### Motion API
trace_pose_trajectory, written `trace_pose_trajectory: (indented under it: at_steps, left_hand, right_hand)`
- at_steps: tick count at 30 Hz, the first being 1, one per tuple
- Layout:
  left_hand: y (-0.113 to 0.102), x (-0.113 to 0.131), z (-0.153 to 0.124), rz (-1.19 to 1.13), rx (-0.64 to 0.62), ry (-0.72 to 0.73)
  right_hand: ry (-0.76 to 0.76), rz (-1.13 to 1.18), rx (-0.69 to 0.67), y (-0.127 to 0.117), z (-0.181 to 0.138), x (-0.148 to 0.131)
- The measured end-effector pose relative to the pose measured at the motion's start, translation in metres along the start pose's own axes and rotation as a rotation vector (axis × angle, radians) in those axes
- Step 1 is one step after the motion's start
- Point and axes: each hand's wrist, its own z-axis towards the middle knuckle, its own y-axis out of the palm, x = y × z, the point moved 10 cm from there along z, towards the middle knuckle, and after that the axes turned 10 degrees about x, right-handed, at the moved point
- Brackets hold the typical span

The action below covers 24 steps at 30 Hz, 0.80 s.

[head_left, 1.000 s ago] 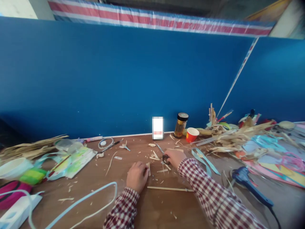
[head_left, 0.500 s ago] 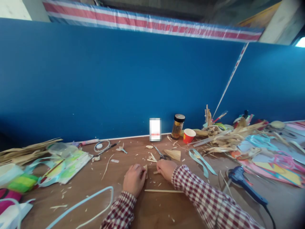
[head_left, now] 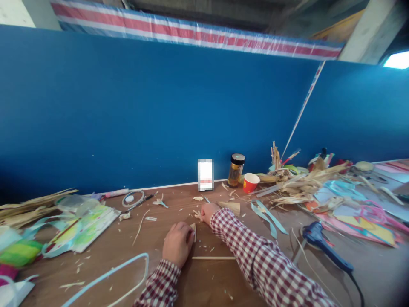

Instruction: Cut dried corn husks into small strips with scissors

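My left hand (head_left: 179, 244) rests on the table with its fingers curled around a small piece of dried husk (head_left: 193, 231), whose pale edge shows beside the fingertips. Farther forward, my right hand (head_left: 208, 212) has its fingers pinched together at a small heap of pale scraps (head_left: 196, 214); whether a scrap is between them is hidden. Just behind that hand a scissors tip (head_left: 206, 199) peeks out. A larger tan husk piece (head_left: 233, 208) lies to the right, partly behind my sleeve. Nearer me, a thin stick (head_left: 212, 258) lies crosswise.
Along the back stand a jar with a black lid (head_left: 236, 171) and a red paper cup (head_left: 251, 183). On the right are a blue ribbon (head_left: 265, 219), a glue gun (head_left: 327, 247) and heaped husks (head_left: 306, 184). A painted sheet (head_left: 99, 230) and a pale-blue cord (head_left: 108, 273) lie left.
My right hand has moved forward and left to the scrap heap, and now covers most of the scissors. My left hand stays on its husk piece. The view has shifted slightly.
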Motion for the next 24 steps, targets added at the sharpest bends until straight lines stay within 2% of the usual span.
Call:
trace_pose_trajectory:
  at_steps: [3,6,9,11,15,18,21,24]
  left_hand:
    - [0.000,0.000,0.000,0.015,-0.004,0.007]
    - [0.000,0.000,0.000,0.025,-0.008,0.016]
    - [0.001,0.000,0.000,0.026,-0.016,0.017]
    - [0.002,0.000,-0.001,0.028,-0.014,0.012]
    - [0.001,-0.002,0.000,0.030,0.007,-0.004]
    - [0.002,-0.003,0.000,0.029,0.012,-0.020]
    - [0.001,-0.003,0.000,0.026,0.015,-0.023]
    - [0.000,-0.003,0.000,0.025,0.008,-0.034]
  right_hand:
    - [0.004,-0.073,-0.075,0.010,-0.004,-0.004]
    - [-0.014,-0.093,-0.058,0.013,-0.008,-0.011]
    - [-0.029,-0.065,-0.001,0.005,-0.010,-0.013]
    - [-0.030,-0.020,0.052,-0.010,-0.010,-0.006]
    - [0.025,0.084,0.182,-0.056,-0.007,0.033]
    - [0.113,0.138,0.220,-0.083,-0.005,0.070]
    - [0.191,0.170,0.229,-0.095,-0.003,0.097]
    - [0.266,0.186,0.230,-0.096,0.002,0.113]
